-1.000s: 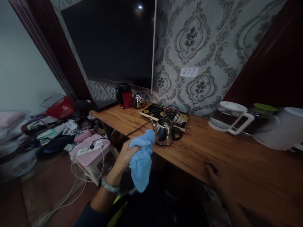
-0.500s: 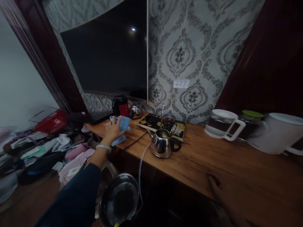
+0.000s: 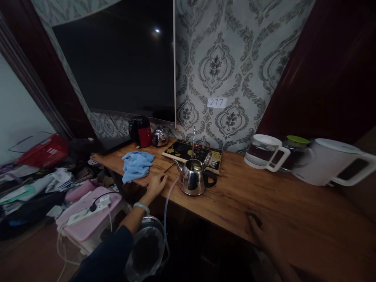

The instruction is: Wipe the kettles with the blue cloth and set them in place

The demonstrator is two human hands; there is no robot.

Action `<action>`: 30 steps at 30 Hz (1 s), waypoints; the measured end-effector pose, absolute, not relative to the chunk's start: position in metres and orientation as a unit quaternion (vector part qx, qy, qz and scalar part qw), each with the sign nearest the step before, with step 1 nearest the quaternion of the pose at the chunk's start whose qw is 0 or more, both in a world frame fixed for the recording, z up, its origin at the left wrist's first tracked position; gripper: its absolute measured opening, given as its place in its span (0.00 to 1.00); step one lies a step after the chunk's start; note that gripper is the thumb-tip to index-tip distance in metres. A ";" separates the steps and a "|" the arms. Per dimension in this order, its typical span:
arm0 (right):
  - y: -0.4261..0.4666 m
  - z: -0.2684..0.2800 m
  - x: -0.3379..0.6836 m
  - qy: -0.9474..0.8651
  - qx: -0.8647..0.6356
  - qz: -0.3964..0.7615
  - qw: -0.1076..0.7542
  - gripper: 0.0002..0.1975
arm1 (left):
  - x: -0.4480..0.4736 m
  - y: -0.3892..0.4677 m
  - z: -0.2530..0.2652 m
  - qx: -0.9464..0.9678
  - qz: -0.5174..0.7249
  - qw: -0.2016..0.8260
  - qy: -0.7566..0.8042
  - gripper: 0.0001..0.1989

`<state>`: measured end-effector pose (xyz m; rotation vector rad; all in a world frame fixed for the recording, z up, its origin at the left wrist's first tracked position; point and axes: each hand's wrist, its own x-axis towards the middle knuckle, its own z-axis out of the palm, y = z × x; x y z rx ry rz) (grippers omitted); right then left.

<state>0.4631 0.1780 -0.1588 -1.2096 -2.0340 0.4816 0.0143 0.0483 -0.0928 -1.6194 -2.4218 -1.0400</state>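
Observation:
My left hand [image 3: 156,185], with a bracelet on its wrist, is at the table's front edge with nothing seen in it. Its thumb and fingers are loosely bent and a little apart. A crumpled blue cloth [image 3: 136,166] lies beyond it to the left. To its right stands a shiny steel kettle [image 3: 192,182] with its lid raised and a black handle. A clear hose [image 3: 165,215] hangs over the edge beside the kettle. My right hand [image 3: 260,229], dark and dim, rests at the front edge to the right, fingers apart.
A black induction cooker [image 3: 192,152] with a metal spout [image 3: 193,141] sits behind the kettle. Glass jug [image 3: 261,156], green-lidded pot [image 3: 297,140] and white pitcher [image 3: 320,164] stand right. Below the edge are a steel pot [image 3: 147,246] and a pink-lidded box [image 3: 88,211] with a power strip.
My left hand has let go of the blue cloth, which now lies on the table, and moved right and nearer. The view has turned slightly right; my right hand stays at the edge.

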 end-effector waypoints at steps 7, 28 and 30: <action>0.178 -0.157 0.463 -0.786 -0.473 0.190 0.349 0.21 | 0.025 0.058 -0.097 -0.457 -0.303 0.011 -0.836 0.17; 0.172 -0.150 0.468 -0.783 -0.458 0.156 0.391 0.18 | 0.052 0.063 -0.085 -0.441 -0.173 0.017 -0.880 0.19; 0.171 -0.148 0.469 -0.783 -0.463 0.164 0.380 0.18 | 0.052 0.063 -0.086 -0.444 -0.173 0.021 -0.879 0.19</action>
